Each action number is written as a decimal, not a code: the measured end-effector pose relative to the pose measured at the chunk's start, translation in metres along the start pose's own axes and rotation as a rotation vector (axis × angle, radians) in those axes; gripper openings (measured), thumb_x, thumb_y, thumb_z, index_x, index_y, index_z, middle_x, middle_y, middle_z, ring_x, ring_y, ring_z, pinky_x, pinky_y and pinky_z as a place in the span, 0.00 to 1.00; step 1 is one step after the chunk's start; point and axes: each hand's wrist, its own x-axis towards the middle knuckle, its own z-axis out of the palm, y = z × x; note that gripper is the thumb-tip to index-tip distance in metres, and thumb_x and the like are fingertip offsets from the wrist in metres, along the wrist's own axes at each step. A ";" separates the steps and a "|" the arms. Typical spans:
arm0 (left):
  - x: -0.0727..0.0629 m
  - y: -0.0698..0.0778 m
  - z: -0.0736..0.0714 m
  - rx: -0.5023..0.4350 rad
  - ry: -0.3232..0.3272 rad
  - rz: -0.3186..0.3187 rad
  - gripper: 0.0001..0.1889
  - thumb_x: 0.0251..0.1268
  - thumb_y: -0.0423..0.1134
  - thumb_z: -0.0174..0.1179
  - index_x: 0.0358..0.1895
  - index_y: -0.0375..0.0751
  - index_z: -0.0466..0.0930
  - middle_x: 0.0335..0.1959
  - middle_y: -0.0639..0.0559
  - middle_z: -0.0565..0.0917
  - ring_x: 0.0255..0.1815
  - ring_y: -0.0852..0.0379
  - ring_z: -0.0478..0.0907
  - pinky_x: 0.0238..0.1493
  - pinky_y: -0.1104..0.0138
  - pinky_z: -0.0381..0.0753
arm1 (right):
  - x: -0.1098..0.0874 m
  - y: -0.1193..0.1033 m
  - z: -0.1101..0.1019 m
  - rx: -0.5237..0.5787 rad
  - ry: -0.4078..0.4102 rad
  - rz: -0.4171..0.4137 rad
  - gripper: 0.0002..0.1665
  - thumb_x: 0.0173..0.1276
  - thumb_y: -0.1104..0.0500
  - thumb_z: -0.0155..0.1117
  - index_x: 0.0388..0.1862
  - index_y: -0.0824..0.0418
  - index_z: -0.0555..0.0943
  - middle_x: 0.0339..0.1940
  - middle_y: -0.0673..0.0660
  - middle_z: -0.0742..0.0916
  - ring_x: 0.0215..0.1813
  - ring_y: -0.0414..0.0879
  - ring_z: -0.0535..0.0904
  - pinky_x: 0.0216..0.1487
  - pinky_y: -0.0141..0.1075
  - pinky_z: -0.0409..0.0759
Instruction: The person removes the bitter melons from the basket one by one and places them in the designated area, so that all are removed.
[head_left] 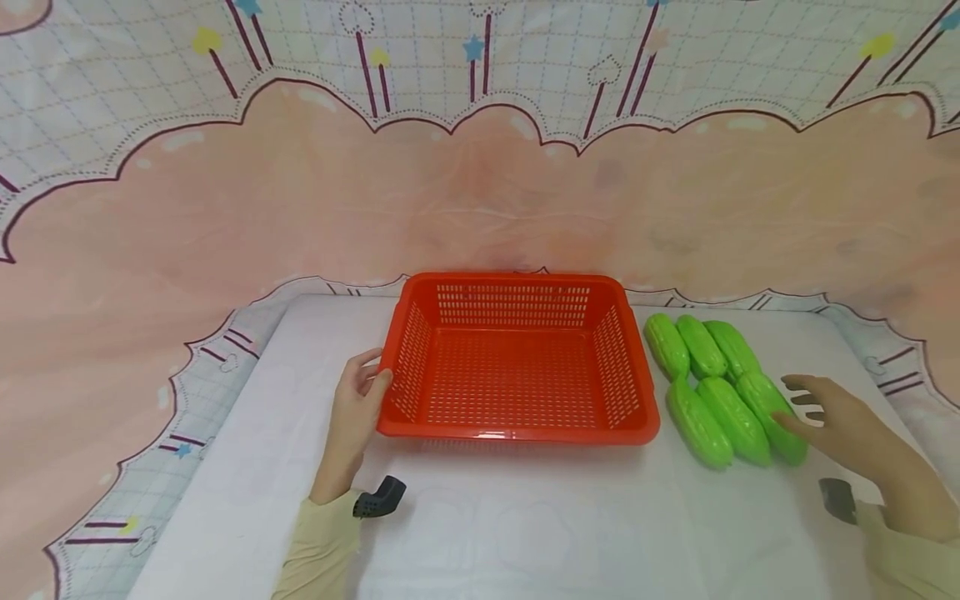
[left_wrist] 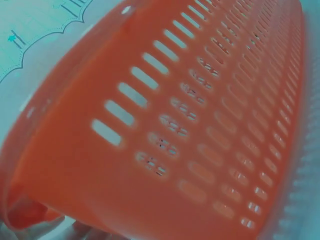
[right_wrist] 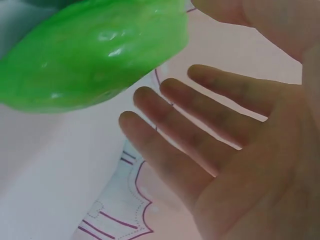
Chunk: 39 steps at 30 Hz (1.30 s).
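A red plastic basket (head_left: 517,433) with slotted walls sits on the white table, nothing inside it. My left hand (head_left: 356,408) grips its left rim, thumb and fingers at the edge. In the left wrist view, the basket's side wall (left_wrist: 65,165) fills most of the picture and only a few fingertips show at the bottom left. Several glossy green cucumber-like vegetables (head_left: 738,421) lie in two rows right of the basket. Beside the nearest right one, my right hand (head_left: 840,421) hovers with fingers spread. The right wrist view shows that palm and fingers (right_wrist: 175,145) below a green vegetable (right_wrist: 100,55), holding nothing.
The white table (head_left: 525,533) has a patterned cloth (head_left: 487,192) hanging behind it and along its sides. Dark wrist-worn devices (head_left: 380,497) sit at both sleeves.
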 end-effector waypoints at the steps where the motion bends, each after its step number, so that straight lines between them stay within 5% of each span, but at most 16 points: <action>1: -0.001 0.001 0.000 0.000 0.003 -0.004 0.24 0.77 0.41 0.50 0.72 0.42 0.62 0.63 0.37 0.75 0.60 0.45 0.76 0.58 0.61 0.81 | 0.001 -0.002 0.000 0.000 0.008 -0.009 0.37 0.72 0.57 0.62 0.66 0.81 0.61 0.60 0.82 0.71 0.55 0.79 0.72 0.51 0.66 0.76; 10: -0.001 0.010 -0.004 0.064 0.102 0.085 0.23 0.75 0.36 0.50 0.69 0.36 0.65 0.66 0.39 0.73 0.67 0.43 0.71 0.66 0.49 0.73 | 0.008 -0.021 -0.005 0.003 0.093 -0.089 0.34 0.71 0.59 0.63 0.66 0.77 0.63 0.58 0.79 0.73 0.52 0.79 0.74 0.48 0.69 0.75; 17: -0.003 0.025 -0.011 0.116 0.147 0.179 0.21 0.74 0.35 0.52 0.67 0.35 0.67 0.63 0.41 0.76 0.64 0.47 0.74 0.59 0.69 0.75 | 0.010 -0.040 -0.015 -0.017 0.174 -0.157 0.34 0.68 0.60 0.66 0.67 0.73 0.65 0.60 0.73 0.74 0.52 0.75 0.75 0.47 0.64 0.72; 24: -0.006 0.041 -0.015 0.183 0.130 0.284 0.21 0.74 0.36 0.53 0.66 0.36 0.69 0.63 0.40 0.76 0.63 0.45 0.75 0.65 0.48 0.74 | 0.014 -0.065 -0.021 -0.029 0.217 -0.198 0.37 0.68 0.59 0.67 0.71 0.68 0.64 0.62 0.72 0.74 0.53 0.73 0.74 0.48 0.65 0.73; 31: -0.012 0.056 -0.014 0.304 0.108 0.394 0.22 0.72 0.35 0.55 0.67 0.36 0.70 0.63 0.42 0.76 0.63 0.48 0.74 0.61 0.49 0.77 | 0.021 -0.097 -0.020 -0.050 0.259 -0.244 0.38 0.67 0.58 0.68 0.71 0.68 0.65 0.63 0.70 0.74 0.56 0.67 0.74 0.51 0.64 0.73; 39: -0.018 0.067 -0.009 0.474 0.056 0.514 0.24 0.71 0.36 0.55 0.68 0.37 0.68 0.63 0.41 0.73 0.64 0.44 0.70 0.63 0.46 0.73 | 0.028 -0.130 -0.013 0.013 0.198 -0.196 0.45 0.71 0.48 0.63 0.79 0.60 0.54 0.74 0.71 0.64 0.73 0.71 0.56 0.65 0.73 0.57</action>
